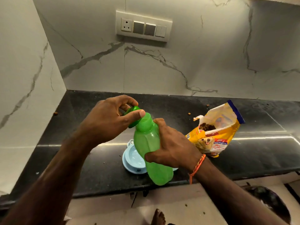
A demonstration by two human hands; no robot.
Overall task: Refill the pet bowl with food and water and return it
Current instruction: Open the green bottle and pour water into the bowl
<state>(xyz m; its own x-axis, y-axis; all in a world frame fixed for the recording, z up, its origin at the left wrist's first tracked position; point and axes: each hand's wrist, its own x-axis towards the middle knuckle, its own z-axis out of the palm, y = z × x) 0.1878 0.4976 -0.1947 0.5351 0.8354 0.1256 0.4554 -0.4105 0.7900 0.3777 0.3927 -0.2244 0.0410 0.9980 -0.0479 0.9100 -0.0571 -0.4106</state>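
— What are the two hands doing with the green bottle (151,148)?

— The right hand (172,146) wraps round the bottle's middle, thumb in front, and holds it tilted over the bench (90,159). The left hand (108,120) pinches the green cap (132,116) at the bottle's mouth, thumb on the near side and fingers (128,100) curled over the far side. One hand steadies so the other can work the cap; I judge a cap being opened or closed, but cannot tell which.

— Why hold it just there?

— Because the pet bowl (134,159), pale blue, sits on the bench directly under the bottle. Held above it, any pour or drip would land in the bowl. The near compartment looks wet or filled with something clear; the bottle hides the rest of the bowl, so I cannot say whether food is in it.

— And the food?

— The yellow pet food bag (214,133) leans to the right of the bowl, apart from it, its torn top open with brown kibble showing. Propped that way it would keep from spilling. A few stray kibbles (55,113) lie on the bench behind the bowl.

— So the bowl is not yet returned?

— No, it sits on the bench, near its front edge.
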